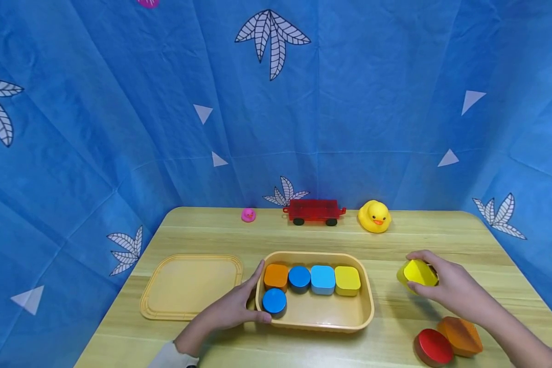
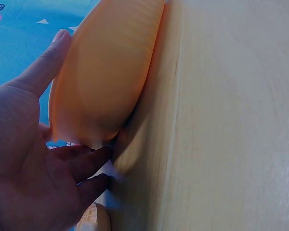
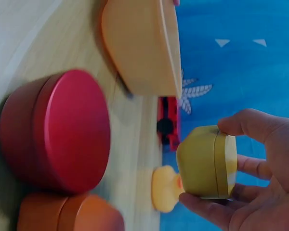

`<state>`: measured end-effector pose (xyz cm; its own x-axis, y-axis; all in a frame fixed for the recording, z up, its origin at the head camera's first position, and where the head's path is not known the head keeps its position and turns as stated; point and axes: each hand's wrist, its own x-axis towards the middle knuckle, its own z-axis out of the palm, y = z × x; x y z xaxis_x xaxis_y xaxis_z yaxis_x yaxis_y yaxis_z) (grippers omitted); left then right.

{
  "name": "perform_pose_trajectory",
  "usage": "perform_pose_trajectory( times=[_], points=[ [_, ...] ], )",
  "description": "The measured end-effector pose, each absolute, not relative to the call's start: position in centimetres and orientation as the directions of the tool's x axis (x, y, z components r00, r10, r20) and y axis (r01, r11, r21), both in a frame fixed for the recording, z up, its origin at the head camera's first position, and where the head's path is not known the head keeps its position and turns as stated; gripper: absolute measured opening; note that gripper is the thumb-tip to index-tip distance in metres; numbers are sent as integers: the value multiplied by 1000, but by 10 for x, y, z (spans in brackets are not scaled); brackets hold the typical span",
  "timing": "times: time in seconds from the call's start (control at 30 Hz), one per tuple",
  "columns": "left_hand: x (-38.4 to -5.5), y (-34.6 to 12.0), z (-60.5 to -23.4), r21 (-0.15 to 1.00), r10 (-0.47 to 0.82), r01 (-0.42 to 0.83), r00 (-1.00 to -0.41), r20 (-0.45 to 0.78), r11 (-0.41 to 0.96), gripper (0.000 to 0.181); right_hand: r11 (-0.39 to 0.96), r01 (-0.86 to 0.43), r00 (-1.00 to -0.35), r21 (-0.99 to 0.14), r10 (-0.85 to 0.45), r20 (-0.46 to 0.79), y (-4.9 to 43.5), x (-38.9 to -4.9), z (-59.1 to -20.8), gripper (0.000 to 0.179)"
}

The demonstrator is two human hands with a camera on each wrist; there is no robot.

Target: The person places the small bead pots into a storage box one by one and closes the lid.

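Observation:
My left hand (image 1: 232, 305) grips the left end of a shallow peach plastic box (image 1: 319, 327), thumb near its front corner and fingers along its side. Inside stand small tins: an orange one (image 1: 276, 276), two dark blue round ones (image 1: 299, 278), a light blue one (image 1: 323, 279) and a yellow rounded-square one (image 1: 347, 279). To the right of the box, my right hand (image 1: 446, 283) holds a faceted yellow tin (image 3: 200, 161) between thumb and fingers, raised over the table. Nearer me lie a red round tin (image 1: 434, 347) and an orange angular tin (image 1: 461, 336), side by side.
A flat peach lid (image 1: 190, 286) lies left of the box. Along the table's back edge stand a small pink duck (image 1: 248, 215), a red toy wagon (image 1: 314, 211) and a larger yellow duck (image 1: 374, 216). Blue patterned cloth (image 1: 349, 102) hangs behind the wooden table.

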<state>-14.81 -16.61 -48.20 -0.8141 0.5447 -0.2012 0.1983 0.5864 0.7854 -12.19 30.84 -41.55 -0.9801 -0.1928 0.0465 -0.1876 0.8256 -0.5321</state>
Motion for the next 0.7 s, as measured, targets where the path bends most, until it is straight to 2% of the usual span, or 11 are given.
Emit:
perform_pose_trajectory(
  times=[0.27, 0.5, 0.7],
  points=[
    [-149, -167, -484, 785, 547, 199, -812, -202, 586, 118, 767, -298, -951, -568, -287, 111, 285, -121, -405, 61],
    [-150, -167, -484, 787, 550, 200, -811, -202, 584, 118, 733, -292, -948, -615, -309, 82, 264, -124, -401, 68],
    [-149, -167, -485, 792, 550, 201, -812, -195, 577, 118, 704, -318, -936, -636, -341, 91, 244, -126, -402, 65]
  ],
)
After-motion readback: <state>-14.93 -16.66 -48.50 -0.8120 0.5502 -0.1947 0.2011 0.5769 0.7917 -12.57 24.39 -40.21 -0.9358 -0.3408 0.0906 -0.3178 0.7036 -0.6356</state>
